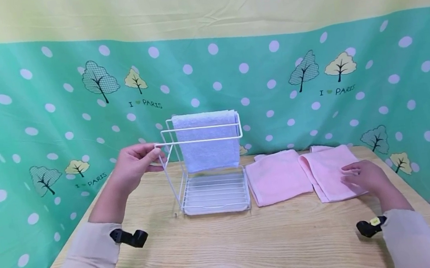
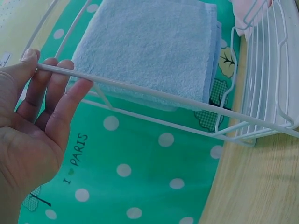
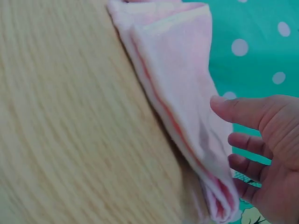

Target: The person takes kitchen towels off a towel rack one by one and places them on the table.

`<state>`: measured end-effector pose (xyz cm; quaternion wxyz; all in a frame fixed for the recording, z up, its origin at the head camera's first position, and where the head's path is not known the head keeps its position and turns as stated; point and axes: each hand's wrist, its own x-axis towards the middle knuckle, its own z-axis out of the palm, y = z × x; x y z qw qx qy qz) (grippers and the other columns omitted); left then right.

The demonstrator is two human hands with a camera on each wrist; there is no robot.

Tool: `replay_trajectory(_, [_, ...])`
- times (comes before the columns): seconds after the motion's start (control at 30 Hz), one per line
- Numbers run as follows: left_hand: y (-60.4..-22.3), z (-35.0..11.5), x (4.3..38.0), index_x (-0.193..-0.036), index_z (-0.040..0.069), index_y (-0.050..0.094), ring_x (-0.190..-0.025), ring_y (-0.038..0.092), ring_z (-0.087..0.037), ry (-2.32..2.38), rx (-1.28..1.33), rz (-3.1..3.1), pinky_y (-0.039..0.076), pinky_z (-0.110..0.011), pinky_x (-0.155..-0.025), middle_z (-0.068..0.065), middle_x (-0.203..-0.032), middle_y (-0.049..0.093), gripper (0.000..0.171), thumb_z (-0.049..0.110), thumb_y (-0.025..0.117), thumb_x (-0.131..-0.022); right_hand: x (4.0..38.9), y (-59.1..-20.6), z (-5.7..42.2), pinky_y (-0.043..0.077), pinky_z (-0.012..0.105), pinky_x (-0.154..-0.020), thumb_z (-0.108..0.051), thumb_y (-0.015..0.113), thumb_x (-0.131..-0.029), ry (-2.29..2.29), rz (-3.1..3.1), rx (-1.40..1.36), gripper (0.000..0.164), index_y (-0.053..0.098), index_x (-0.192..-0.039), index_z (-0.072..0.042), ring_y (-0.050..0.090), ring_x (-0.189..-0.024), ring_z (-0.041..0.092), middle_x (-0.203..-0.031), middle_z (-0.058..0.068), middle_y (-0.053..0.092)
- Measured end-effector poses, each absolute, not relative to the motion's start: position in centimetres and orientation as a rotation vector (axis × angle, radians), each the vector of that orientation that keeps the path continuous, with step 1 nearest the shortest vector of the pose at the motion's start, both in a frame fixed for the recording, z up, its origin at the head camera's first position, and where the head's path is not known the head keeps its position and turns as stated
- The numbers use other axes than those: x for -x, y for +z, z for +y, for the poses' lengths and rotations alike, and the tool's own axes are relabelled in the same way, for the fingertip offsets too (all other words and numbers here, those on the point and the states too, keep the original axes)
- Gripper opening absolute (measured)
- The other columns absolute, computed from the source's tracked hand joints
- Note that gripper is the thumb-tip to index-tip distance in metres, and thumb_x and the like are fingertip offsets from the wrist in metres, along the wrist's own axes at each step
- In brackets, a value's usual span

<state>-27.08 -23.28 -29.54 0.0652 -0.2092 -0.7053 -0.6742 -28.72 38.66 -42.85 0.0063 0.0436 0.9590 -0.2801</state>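
My left hand pinches the front left top corner of a white wire rack between thumb and fingers. Over the rack's rear bar hangs a folded light blue towel. In the left wrist view, the fingertips lie along the thin white bar, with the blue towel behind it. At the right, my right hand is at the right edge of a folded pink towel, its fingers loosely bent and holding nothing. The right wrist view has the thumb and fingers spread beside the pink towel's layers.
A second folded pink towel lies between the rack and the right towel. The rack's wire shelf sits over a pale tray. All stand on a wooden table, before a green and yellow curtain with dots and trees.
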Motion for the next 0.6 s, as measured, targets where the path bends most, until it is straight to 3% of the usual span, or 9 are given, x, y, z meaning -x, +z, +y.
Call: replay_trajectory(0.6, [-29.6, -23.2, 27.0, -0.099, 0.011, 0.075, -0.075, 0.071, -0.019, -2.016, 0.628, -2.116, 0.061, -0.038, -0.070, -0.008, -0.084, 0.071, 0.011, 0.008, 0.065, -0.094, 28.3, -39.2, 35.7, 0.047, 0.064, -0.086, -0.041, 0.070, -0.090, -1.014, 3.179, 0.035, 0.051, 0.063, -0.124, -0.003, 0.045, -0.116, 0.050, -0.135, 0.030, 0.044])
